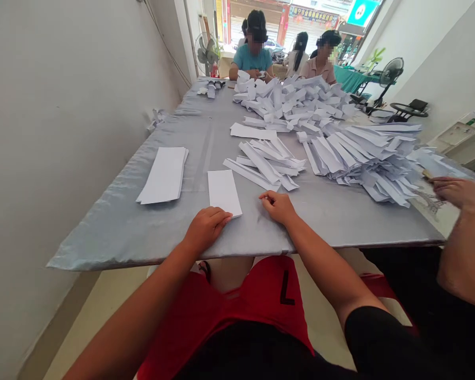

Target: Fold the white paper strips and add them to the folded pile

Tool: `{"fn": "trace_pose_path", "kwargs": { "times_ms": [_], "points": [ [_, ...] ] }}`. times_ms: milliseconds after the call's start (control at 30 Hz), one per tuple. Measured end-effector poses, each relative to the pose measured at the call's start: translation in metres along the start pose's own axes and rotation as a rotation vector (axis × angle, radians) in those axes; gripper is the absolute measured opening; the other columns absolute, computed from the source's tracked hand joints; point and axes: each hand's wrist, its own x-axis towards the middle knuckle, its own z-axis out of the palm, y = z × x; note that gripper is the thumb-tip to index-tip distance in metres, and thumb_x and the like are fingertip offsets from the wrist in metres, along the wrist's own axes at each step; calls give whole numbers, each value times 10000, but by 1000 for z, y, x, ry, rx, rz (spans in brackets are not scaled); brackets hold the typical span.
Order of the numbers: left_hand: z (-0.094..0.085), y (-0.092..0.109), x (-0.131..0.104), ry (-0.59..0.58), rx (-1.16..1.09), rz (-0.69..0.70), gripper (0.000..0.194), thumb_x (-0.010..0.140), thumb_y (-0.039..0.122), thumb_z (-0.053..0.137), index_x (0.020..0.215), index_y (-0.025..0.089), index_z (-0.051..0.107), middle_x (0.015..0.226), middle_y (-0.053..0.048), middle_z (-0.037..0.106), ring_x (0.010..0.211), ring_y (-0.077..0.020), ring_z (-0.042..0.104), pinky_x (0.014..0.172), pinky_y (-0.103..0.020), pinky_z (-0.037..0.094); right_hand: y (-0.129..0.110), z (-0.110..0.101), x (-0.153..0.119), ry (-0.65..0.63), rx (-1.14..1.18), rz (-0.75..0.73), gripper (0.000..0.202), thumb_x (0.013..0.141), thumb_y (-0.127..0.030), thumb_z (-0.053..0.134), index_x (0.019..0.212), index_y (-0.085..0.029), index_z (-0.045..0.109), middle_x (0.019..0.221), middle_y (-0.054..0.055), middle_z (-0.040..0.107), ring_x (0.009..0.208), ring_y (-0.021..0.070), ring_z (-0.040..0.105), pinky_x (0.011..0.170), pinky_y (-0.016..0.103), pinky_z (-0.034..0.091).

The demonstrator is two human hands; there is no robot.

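A white rectangle of paper (pixel 224 190) lies flat on the grey cloth-covered table (pixel 193 232) in front of me. My left hand (pixel 208 227) is closed at its near edge, fingers together over the paper's lower corner. To the right of that sheet, my right hand (pixel 279 207) hovers or rests just above the cloth with fingers curled into a pinch. Whatever sits between those fingertips, if anything, is too small to make out. Beyond my right hand lies a loose group of folded white paper strips (pixel 263 163). A neat stack of white paper (pixel 164 174) lies to the left.
Large heaps of folded paper strips (pixel 356 153) and curled paper pieces (pixel 293 100) cover the table's right and far parts. At right, a co-worker's hand (pixel 455 192) holds a small brownish thing. People sit across the table. A wall (pixel 83 105) runs along the left.
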Motion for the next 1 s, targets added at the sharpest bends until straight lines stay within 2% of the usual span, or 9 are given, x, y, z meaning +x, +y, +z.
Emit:
{"fn": "trace_pose_path", "kwargs": {
  "times_ms": [100,233,300,367,467,567,733,867,1000],
  "points": [
    [1,-3,0,14,-86,-120,348,1004,402,438,1061,223,731,933,-55,770,863,-194,692,815,-329,528,-5,0,-4,-46,-23,-56,197,827,-216,563,895,-219,748,626,-29,613,592,134,519,662,266,413],
    [3,-4,0,-20,-173,-287,333,965,423,520,1189,238,683,877,5,763,782,-164,693,752,-287,534,-20,2,-13,-205,-114,-282,243,898,-301,595,1079,-211,731,860,31,714,696,154,588,706,288,440],
    [3,-3,1,-50,-189,-304,297,946,424,557,1129,240,700,860,12,762,776,-164,690,751,-286,533,-30,7,-18,-260,-138,-370,282,934,-366,603,1153,-223,707,983,60,729,832,185,630,771,308,460],
    [3,-1,3,-80,-196,-272,248,941,420,568,993,236,726,868,-1,765,805,-176,691,773,-298,533,-37,13,-20,-291,-158,-410,263,956,-394,601,1128,-228,709,1038,75,730,941,213,634,833,333,464],
    [3,1,5,-120,-188,-189,265,959,390,544,860,230,732,852,-21,762,824,-190,684,801,-323,531,-42,21,-21,-351,-202,-413,186,977,-337,582,961,-211,718,971,73,733,913,215,620,833,347,454],
    [3,2,3,-121,-145,-137,276,979,346,505,917,225,746,894,-42,765,874,-204,683,844,-351,531,-41,25,-20,-378,-214,-391,173,972,-274,578,862,-198,688,898,64,717,860,201,599,825,343,437],
    [-1,5,-9,-90,-25,-157,327,992,257,438,1164,208,711,1027,-66,769,955,-222,678,878,-375,535,-39,26,-20,-318,-167,-298,144,963,-255,576,860,-211,666,843,36,695,823,181,601,784,302,422],
    [-3,5,-18,-75,91,-188,353,984,217,422,1189,190,708,1037,-91,770,912,-240,669,850,-393,535,-40,32,-19,-280,-162,-222,140,966,-254,570,875,-217,669,838,30,701,799,176,611,741,284,413],
    [-1,6,-17,-77,168,-232,372,980,208,405,1200,197,705,942,-94,756,850,-243,661,780,-384,540,-40,38,-18,-246,-160,-211,146,969,-255,565,879,-221,674,852,36,711,799,177,612,733,283,414]
  ]
}}
